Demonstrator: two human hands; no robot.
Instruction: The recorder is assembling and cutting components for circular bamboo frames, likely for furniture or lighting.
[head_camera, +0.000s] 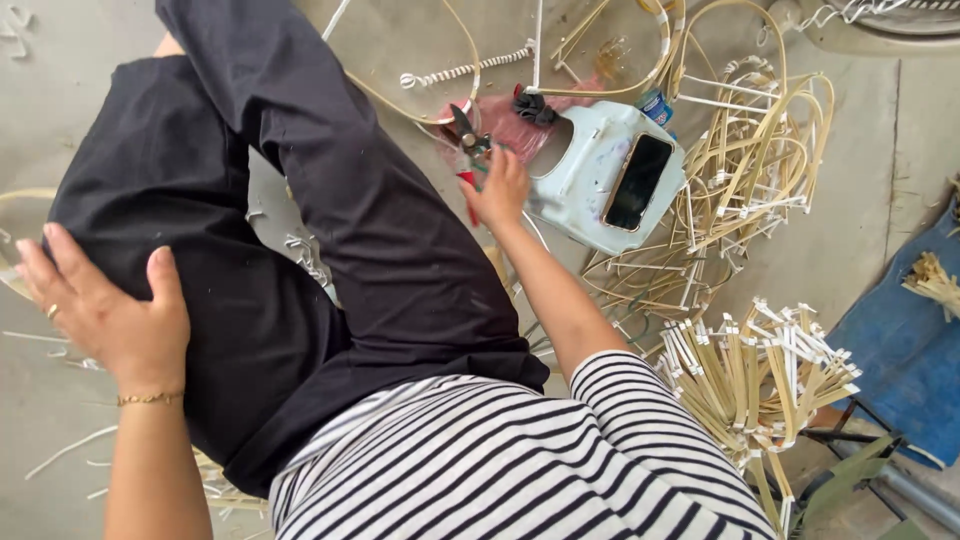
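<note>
My left hand (100, 310) rests flat on my black trouser leg (250, 230), fingers spread, with a ring and a thin gold bracelet at the wrist. My right hand (497, 190) reaches forward to the floor and closes around the red handle of a pair of metal snips (465, 135), whose dark jaws point away from me. Just beyond them lies pink plastic (510, 125). A pale blue stool (600, 175) stands right of that hand, with a black phone (638, 182) lying on its top.
Bent bamboo strips bound with white tape (760, 150) are piled right of the stool. A bundle of short taped bamboo pieces (760, 370) lies near my right elbow. Bamboo hoops (430, 70) lie ahead, a blue cloth (900, 330) at the far right.
</note>
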